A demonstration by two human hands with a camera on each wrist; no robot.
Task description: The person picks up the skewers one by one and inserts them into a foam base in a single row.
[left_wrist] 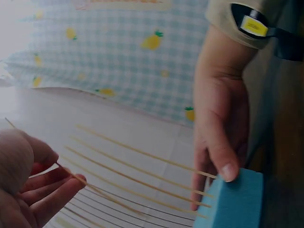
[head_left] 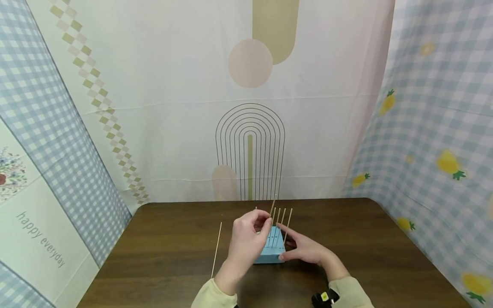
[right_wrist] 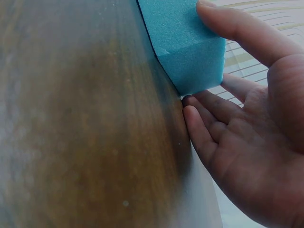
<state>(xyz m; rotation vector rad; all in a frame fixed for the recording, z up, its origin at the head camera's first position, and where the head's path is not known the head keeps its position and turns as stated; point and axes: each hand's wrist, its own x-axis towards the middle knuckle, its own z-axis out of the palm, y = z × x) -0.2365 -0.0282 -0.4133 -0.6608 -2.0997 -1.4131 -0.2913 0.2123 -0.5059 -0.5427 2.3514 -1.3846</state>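
A light blue foam block (head_left: pixel 269 258) rests on the table, with several thin wooden sticks (head_left: pixel 288 224) standing in its top. My left hand (head_left: pixel 246 239) pinches another thin stick (head_left: pixel 273 208) between thumb and fingertips, above the block. The left wrist view shows this held stick (left_wrist: pixel 104 194) slanting toward the block; where its lower end lies, I cannot tell. My right hand (head_left: pixel 308 250) holds the block at its right side. In the right wrist view its thumb (right_wrist: pixel 237 26) lies on one face and the other fingers are around the corner.
A single loose stick (head_left: pixel 217 250) lies on the brown wooden table (head_left: pixel 173 248) to the left of my left hand. A patterned white cloth (head_left: pixel 185 141) hangs behind the table. Checked cloths (head_left: pixel 435 111) hang at both sides.
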